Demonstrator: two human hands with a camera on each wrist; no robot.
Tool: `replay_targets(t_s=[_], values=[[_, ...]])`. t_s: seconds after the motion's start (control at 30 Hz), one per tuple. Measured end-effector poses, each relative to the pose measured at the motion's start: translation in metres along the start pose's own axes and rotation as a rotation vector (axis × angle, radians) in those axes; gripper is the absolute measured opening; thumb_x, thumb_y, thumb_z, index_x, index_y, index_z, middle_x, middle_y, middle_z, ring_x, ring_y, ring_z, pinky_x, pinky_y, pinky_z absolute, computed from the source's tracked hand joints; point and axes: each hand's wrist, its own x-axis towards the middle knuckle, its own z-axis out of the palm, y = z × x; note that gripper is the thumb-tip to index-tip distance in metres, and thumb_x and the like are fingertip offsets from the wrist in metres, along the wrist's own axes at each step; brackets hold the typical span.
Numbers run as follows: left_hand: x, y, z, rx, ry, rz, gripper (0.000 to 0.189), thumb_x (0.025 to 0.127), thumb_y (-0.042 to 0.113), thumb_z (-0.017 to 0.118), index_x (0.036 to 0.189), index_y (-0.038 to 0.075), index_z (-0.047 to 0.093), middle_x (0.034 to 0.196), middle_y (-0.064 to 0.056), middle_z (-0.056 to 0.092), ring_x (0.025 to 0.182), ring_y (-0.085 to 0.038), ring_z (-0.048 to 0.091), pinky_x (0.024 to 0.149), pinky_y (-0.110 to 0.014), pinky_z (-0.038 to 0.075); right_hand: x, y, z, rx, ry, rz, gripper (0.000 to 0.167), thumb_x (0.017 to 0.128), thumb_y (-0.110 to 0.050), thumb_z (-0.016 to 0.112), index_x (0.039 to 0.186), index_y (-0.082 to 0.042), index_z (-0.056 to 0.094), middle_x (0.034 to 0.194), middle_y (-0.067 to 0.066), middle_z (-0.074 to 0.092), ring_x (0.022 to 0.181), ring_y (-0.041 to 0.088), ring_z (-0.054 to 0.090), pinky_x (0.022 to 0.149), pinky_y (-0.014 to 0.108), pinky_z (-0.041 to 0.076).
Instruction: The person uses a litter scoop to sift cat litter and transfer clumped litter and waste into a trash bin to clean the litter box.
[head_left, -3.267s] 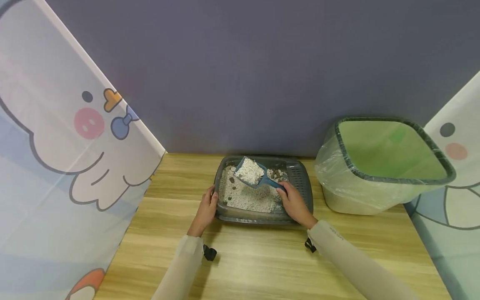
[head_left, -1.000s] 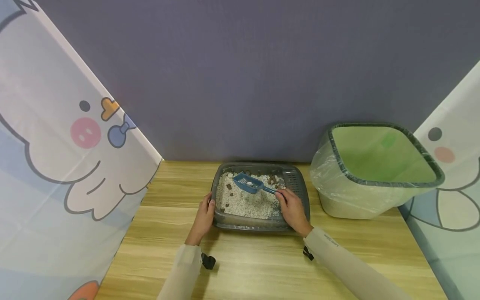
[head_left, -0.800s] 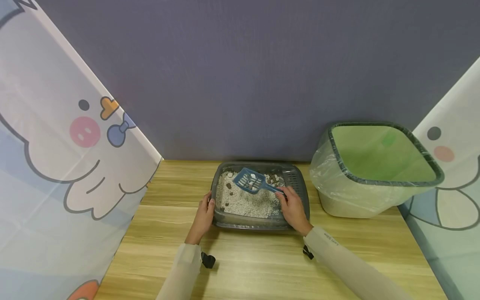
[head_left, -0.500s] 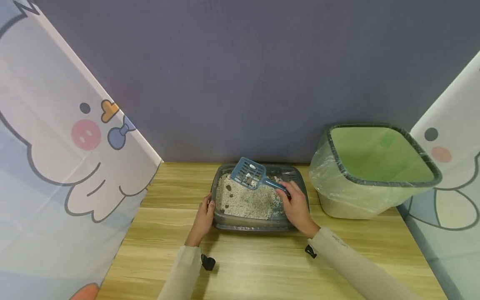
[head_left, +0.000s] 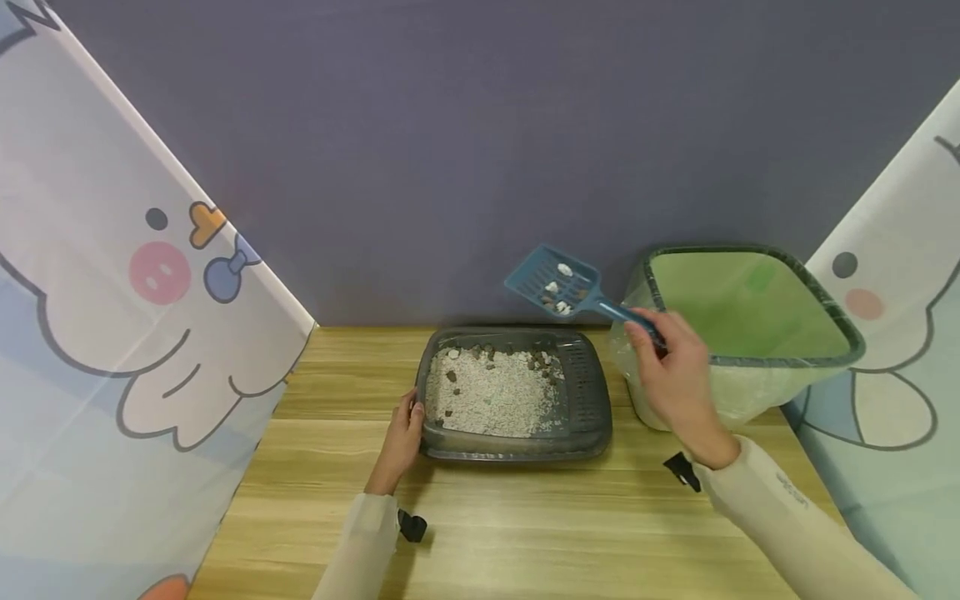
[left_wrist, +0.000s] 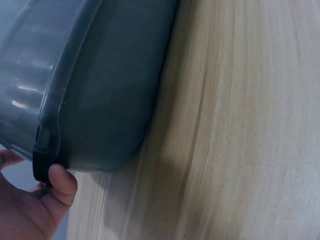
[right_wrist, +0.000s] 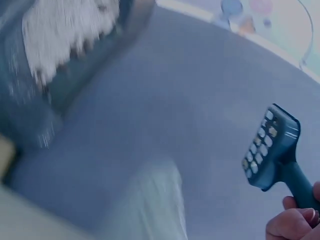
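My right hand [head_left: 678, 379] grips the handle of a blue slotted litter scoop [head_left: 542, 271]. The scoop is held in the air above and behind the litter box, with several white and brown clumps on it. From below, the right wrist view shows the scoop's slotted underside [right_wrist: 260, 145]. A dark grey litter box [head_left: 588, 392] stands on the table, holding pale litter [head_left: 498, 396] with brown lumps scattered through it. At its left end my left hand [head_left: 402, 433] holds the rim; in the left wrist view the thumb [left_wrist: 62, 185] and fingers are round the rim's corner.
A bin [head_left: 750, 383] with a clear liner and a dark green rim stands right of the litter box, close behind my right hand. A grey wall [head_left: 420, 167] backs the wooden table [head_left: 525, 533]. Printed cartoon panels flank both sides.
Loose litter has dropped from the scoop, leaving clumps on its slots. My right hand has lifted the scoop out over the box and moved right, near the bin. My left hand stays on the rim.
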Motion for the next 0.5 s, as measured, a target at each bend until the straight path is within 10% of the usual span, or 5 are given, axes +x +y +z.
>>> replay_targets(t_s=[0.5], values=[[0.001, -0.001, 0.001, -0.019, 0.005, 0.004, 0.058, 0.103, 0.045, 0.028, 0.149, 0.011, 0.025, 0.132, -0.027, 0.037, 0.118, -0.04, 0.045, 0.09, -0.055, 0.04, 0.004, 0.055, -0.131, -0.391, 0.221, 0.149, 0.025, 0.092, -0.008, 0.062, 0.114, 0.001, 0.067, 0.085, -0.031, 0.032, 0.072, -0.01, 0.029, 0.064, 0.008, 0.026]])
